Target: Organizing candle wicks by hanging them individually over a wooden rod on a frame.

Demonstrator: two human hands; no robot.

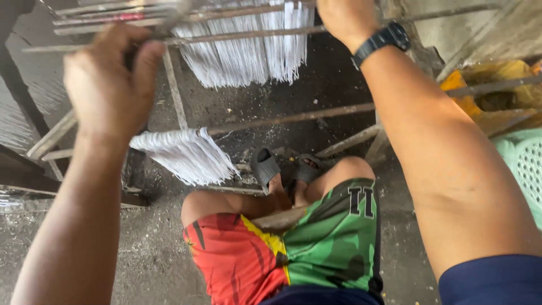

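Fingers of the left hand [107, 85] were curled shut around a thin metal rod [237, 36], the thumb pressed over it, with motion blur at the knuckles. How the fingers of the right hand [344, 20] stood I cannot tell; they ran past the top edge, at the same rod. A black wristwatch [384, 39] sat on that wrist.

White noodle strands [243, 51] hung in a curtain from the rod, between the two hands. Below the rod and toward the left hand, a second bundle of white strands [189, 155] draped over a lower bar of the wooden rack [293, 116]. More rods lay stacked above the gripped rod, toward the left.

No labels or signs showed near the rod. Well to the right of it lay a crumpled yellow bag [497, 85], and beneath that a pale green plastic basket [525, 166].

Under the rod the floor [141, 254] was rough grey concrete, dark and speckled with white crumbs. The person's knees in red and green shorts [293, 248] and dark sandals [265, 166] showed below the rod.
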